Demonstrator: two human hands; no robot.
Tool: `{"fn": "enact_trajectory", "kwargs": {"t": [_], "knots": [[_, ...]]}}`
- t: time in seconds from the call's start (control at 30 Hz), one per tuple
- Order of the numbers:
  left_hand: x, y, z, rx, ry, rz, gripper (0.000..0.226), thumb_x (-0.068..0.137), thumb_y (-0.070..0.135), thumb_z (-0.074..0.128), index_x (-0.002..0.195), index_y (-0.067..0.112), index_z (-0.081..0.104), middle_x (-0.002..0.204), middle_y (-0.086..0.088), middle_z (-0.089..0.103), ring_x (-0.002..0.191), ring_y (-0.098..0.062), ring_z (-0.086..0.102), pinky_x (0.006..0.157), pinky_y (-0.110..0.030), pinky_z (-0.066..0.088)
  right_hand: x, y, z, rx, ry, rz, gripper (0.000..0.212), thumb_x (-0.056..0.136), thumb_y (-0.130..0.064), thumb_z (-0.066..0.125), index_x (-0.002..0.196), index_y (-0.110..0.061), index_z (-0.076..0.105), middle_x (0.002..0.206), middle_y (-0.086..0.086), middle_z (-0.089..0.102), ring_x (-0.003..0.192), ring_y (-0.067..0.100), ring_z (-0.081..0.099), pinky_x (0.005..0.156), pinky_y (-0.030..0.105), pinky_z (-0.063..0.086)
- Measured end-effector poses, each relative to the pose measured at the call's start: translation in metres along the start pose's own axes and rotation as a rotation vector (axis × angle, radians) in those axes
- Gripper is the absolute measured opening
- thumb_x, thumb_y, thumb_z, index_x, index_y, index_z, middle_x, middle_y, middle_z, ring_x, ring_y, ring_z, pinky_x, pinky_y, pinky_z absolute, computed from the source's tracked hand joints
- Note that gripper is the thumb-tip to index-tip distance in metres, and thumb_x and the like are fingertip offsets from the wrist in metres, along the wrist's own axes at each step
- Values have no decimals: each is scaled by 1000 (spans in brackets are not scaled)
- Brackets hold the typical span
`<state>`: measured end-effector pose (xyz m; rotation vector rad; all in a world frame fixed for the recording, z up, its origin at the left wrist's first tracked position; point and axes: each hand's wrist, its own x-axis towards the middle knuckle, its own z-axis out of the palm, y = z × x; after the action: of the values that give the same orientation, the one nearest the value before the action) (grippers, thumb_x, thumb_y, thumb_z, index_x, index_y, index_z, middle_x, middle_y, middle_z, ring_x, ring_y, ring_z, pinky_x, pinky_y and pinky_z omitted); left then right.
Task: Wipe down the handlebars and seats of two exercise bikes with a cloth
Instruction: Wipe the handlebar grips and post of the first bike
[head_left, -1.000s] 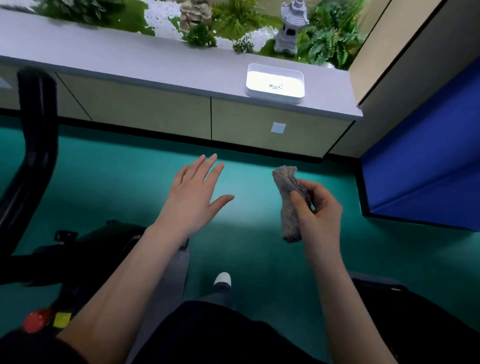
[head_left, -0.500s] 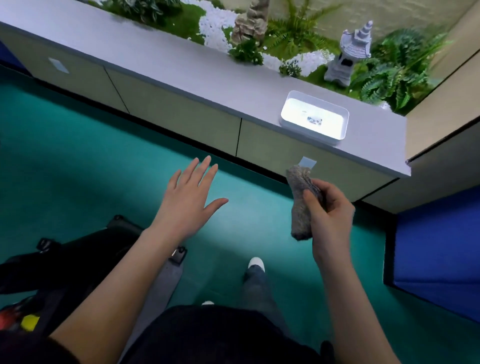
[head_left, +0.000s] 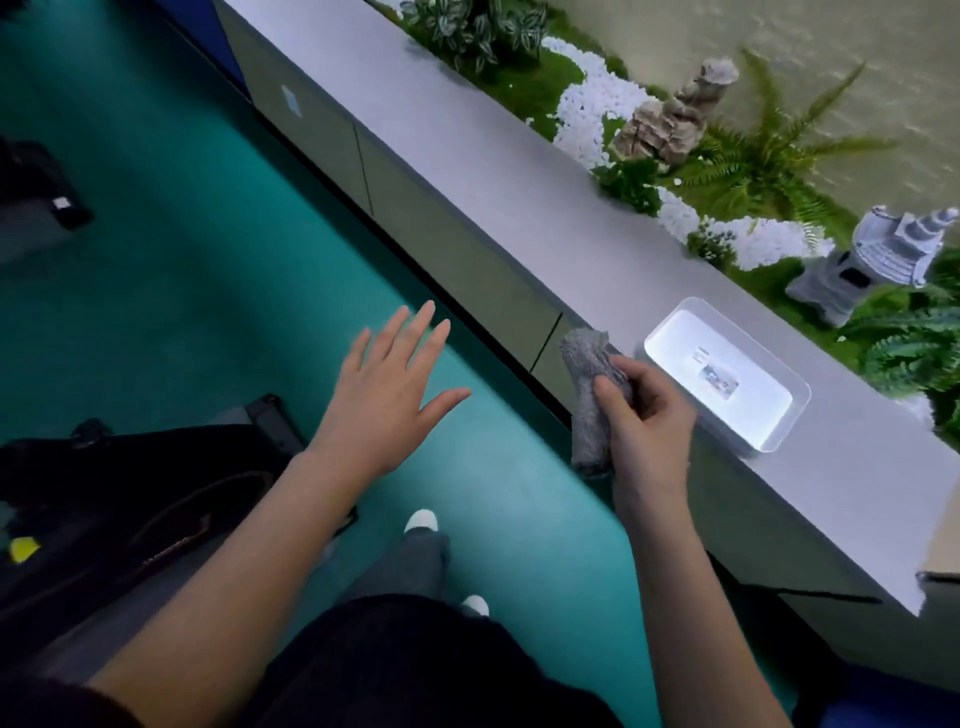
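Observation:
My right hand (head_left: 649, 415) grips a rolled grey cloth (head_left: 589, 395), held upright in the air beside the grey ledge. My left hand (head_left: 387, 395) hovers flat with fingers spread above the teal floor and touches nothing. Black parts of an exercise bike (head_left: 119, 499) lie at the lower left, under my left forearm, with a yellow knob (head_left: 23, 548) at the edge. No handlebar or seat is in view.
A long grey ledge (head_left: 519, 208) over beige cabinets runs diagonally on the right. A white tray (head_left: 727, 376) sits on it just past my right hand. Behind it lie plants, white pebbles and a stone lantern (head_left: 867, 265). Another black machine base (head_left: 36, 197) sits far left.
The view has swung left and tilted, so the ledge now runs steeply across the frame and the tray is closer to my right hand. Both hands keep their poses.

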<state>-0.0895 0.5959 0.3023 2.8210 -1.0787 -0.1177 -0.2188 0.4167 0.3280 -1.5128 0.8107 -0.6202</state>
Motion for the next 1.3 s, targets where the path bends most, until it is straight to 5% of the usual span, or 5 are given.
{"fn": "enact_trajectory", "kwargs": {"t": [0.27,0.6,0.83,1.17,1.3], "knots": [[98,-61,10,47,-35,-204,83,80,66,3,149,20,14,158,1,8,145,-19,7,116,-45,10,122,-10,103,-3,-211,-24,27,85,-1,62,89,-28,66,87,-6,67,74,1,61,69,14,47],[224,-123,-23,66,25,-301,78,85,64,6,149,20,11,158,1,9,145,-19,7,116,-46,11,257,-43,205,-46,-349,-111,27,85,1,62,91,-25,65,94,3,67,89,15,61,84,30,48],[265,-180,-15,3,40,-569,74,89,61,23,149,20,15,158,0,9,145,-20,8,115,-46,14,336,-49,294,-105,-608,-112,22,85,2,61,95,-16,66,90,-2,66,83,7,60,80,22,47],[364,-244,-31,-16,89,-894,70,92,57,32,149,18,19,157,-3,14,144,-21,13,114,-42,18,489,-60,390,-150,-797,-40,20,83,-8,63,89,-27,67,103,13,69,100,33,63,94,52,48],[398,-257,-41,-19,109,-908,67,92,55,37,147,17,26,156,-4,19,143,-21,19,114,-44,20,522,-64,442,-156,-881,-10,26,85,-2,61,84,-27,68,96,8,70,88,21,63,86,44,50]]}}
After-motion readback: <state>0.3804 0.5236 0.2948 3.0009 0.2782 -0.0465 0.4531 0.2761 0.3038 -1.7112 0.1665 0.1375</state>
